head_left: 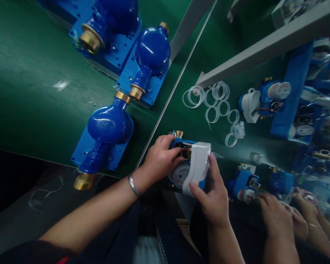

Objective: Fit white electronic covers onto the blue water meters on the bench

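Observation:
My left hand (pixel 160 157), a silver bangle at its wrist, grips the left side of a blue water meter (pixel 187 140) near the table's front edge. The meter's round dial (pixel 180 175) faces up, and coloured wires (pixel 186 151) show in an open compartment close to my left fingertips. In my right hand (pixel 216 200) is a white plastic cover (pixel 198 163), tilted over the right part of the meter, with the thumb on its near end and fingers along its right side. The cover hides part of the meter; whether they touch, I cannot tell.
Large blue meters with brass ends lie face down at left, including one close by (pixel 110 126). Coiled clear strips (pixel 218 101) lie beyond my hands, below a grey metal bar (pixel 264 44). At right, co-workers' hands (pixel 276 212) handle parts beside more meters (pixel 246 183).

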Tool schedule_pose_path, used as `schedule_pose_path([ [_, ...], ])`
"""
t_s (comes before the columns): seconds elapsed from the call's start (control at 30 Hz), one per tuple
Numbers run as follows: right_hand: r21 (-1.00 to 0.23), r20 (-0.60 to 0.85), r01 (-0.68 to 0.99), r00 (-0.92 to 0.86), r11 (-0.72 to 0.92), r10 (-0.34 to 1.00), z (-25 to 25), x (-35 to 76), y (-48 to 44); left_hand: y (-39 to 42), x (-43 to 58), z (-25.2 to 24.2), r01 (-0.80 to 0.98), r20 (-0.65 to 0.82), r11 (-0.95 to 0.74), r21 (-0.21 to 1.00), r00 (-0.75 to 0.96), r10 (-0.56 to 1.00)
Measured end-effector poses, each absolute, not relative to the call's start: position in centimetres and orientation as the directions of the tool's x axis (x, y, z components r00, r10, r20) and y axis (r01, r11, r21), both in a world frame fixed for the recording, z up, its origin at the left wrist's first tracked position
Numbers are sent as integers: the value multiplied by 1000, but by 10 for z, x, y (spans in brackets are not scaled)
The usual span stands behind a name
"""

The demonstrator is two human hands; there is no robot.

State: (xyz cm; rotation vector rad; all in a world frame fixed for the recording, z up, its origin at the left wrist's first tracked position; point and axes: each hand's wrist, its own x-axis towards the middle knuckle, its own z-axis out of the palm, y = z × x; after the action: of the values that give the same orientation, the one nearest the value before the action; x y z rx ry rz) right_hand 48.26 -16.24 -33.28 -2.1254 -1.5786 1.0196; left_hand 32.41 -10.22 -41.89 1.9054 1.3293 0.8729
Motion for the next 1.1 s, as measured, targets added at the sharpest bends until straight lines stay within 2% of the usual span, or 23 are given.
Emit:
schedule_pose_path([
  [0.17, -459, -259, 860, 113, -225, 959, -335, 467, -165, -104, 326, -419, 508, 170, -265, 819, 226, 959],
  [0.3, -356, -227, 919, 91, -169, 970, -340, 461, -164, -104, 329, -416, 517, 143, -250, 818, 237, 961],
  [0.43, -320, -244, 927, 119, -196, 962, -343, 460, -161, -103, 330, -414, 510, 161, -295, 808, 291, 943],
  [0.53, -314, -248, 928, 122, -199, 961, -344, 459, -160, -105, 327, -415, 442, 180, -300, 845, 294, 939],
  [0.63, -313, -243, 928, 128, -202, 962, -346, 456, -162, -111, 322, -416, 345, 188, -263, 901, 237, 953],
  [0.73, -308, -212, 934, 117, -180, 970, -348, 451, -164, -117, 319, -417, 280, 167, -189, 941, 102, 981],
  [0.77, -299, -202, 938, 118, -176, 972, -348, 450, -164, -117, 320, -416, 263, 121, -127, 956, 39, 992],
  [0.83, -285, -197, 941, 129, -183, 972, -349, 448, -164, -115, 322, -415, 221, -73, 84, 972, -56, 996],
  [0.87, -282, -202, 941, 134, -189, 970, -350, 448, -164, -113, 323, -413, 199, -200, 207, 958, -56, 978],
  [0.93, -287, -199, 940, 128, -182, 972, -350, 446, -163, -107, 327, -409, 180, -407, 392, 902, 52, 912],
  [1.0, -292, -180, 943, 110, -160, 978, -350, 445, -162, -102, 332, -404, 182, -482, 452, 873, 193, 855],
  [1.1, -289, -169, 945, 105, -151, 980, -350, 443, -162, -99, 339, -398, 168, -494, 465, 869, 229, 839],
])
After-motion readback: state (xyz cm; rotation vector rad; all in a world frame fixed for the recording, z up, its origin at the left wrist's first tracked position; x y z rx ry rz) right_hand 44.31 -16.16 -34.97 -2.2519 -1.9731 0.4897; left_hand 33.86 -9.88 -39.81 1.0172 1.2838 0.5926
